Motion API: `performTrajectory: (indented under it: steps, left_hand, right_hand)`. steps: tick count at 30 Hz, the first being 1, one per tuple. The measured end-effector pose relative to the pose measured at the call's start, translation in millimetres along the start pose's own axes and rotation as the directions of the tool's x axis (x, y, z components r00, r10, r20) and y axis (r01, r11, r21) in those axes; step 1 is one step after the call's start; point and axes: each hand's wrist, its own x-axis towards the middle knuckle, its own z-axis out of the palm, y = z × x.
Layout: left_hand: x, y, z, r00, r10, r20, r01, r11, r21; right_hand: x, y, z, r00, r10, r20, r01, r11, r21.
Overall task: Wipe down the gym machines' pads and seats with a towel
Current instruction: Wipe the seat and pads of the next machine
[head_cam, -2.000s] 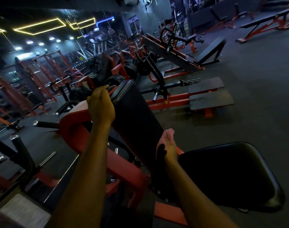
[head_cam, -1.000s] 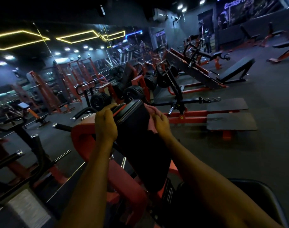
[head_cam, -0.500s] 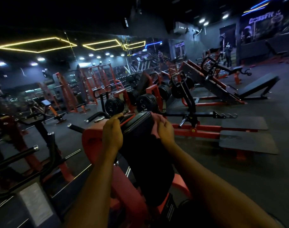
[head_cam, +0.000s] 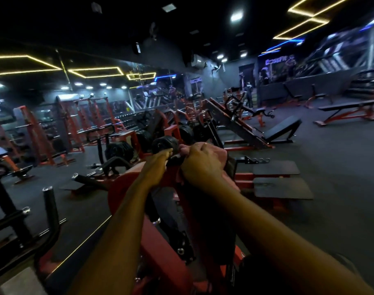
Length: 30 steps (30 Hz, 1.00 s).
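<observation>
A black upright back pad (head_cam: 205,220) on a red-framed machine (head_cam: 160,252) stands right in front of me. My right hand (head_cam: 203,160) is curled over the pad's top edge and grips a reddish towel (head_cam: 183,150), of which only a small fold shows by the fingers. My left hand (head_cam: 155,165) holds the top left corner of the same pad. Both forearms reach forward from the bottom of the head view and hide much of the pad's face.
Black handle bars (head_cam: 52,209) of the machine stick up at the left. Two dark foot plates (head_cam: 282,188) lie on the floor to the right. Weight plates (head_cam: 164,143), red racks (head_cam: 39,135) and inclined benches (head_cam: 282,130) stand behind. Dark open floor (head_cam: 341,167) spreads right.
My right hand rose from the base of the pad to its top edge with the towel. My view lifted from the seat toward the room. The left hand kept its hold.
</observation>
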Motion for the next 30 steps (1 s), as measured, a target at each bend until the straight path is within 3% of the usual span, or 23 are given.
performTrajectory:
  steps: [5,7,9,11,13,15,18,21,25,30]
  left_hand:
    - [16,-29,-4,0.989,0.053,0.140,-0.117,0.860,0.497]
    - [11,-26,-1,0.994,0.063,0.089,-0.103,0.815,0.571]
    - [10,-25,0,0.993,0.096,0.069,-0.118,0.793,0.598]
    - [12,-28,-1,0.988,0.128,0.080,-0.151,0.791,0.593]
    - [14,-32,2,0.979,0.168,0.119,-0.206,0.801,0.562]
    - [17,-27,4,0.974,0.166,0.155,-0.224,0.820,0.527]
    - [24,-27,4,0.977,0.126,0.171,-0.195,0.848,0.492]
    - [20,-29,3,0.976,0.126,0.176,-0.195,0.861,0.469]
    - [9,-20,2,0.985,0.105,0.134,-0.147,0.922,0.358]
    - [7,-18,4,0.987,0.125,0.097,-0.150,0.937,0.315]
  right_hand:
    - [26,-16,-12,0.968,0.102,0.227,-0.087,0.993,-0.076]
    - [46,-20,-13,0.931,0.147,0.335,-0.141,0.989,-0.043]
    - [51,-26,-13,0.918,0.211,0.336,-0.179,0.976,-0.123]
    - [37,-33,-8,0.957,0.201,0.209,-0.156,0.964,-0.215]
    - [25,-28,12,0.982,0.187,-0.029,-0.189,0.960,-0.207]
    - [2,-26,43,0.937,0.121,-0.326,-0.193,0.961,-0.198]
    - [-34,-17,80,0.799,0.002,-0.601,0.008,1.000,0.014]
    - [-67,9,117,0.745,-0.009,-0.667,0.082,0.994,0.078]
    - [-108,48,161,0.734,0.157,-0.661,-0.030,0.979,0.200]
    - [-99,39,148,0.731,0.188,-0.655,0.001,0.961,0.277]
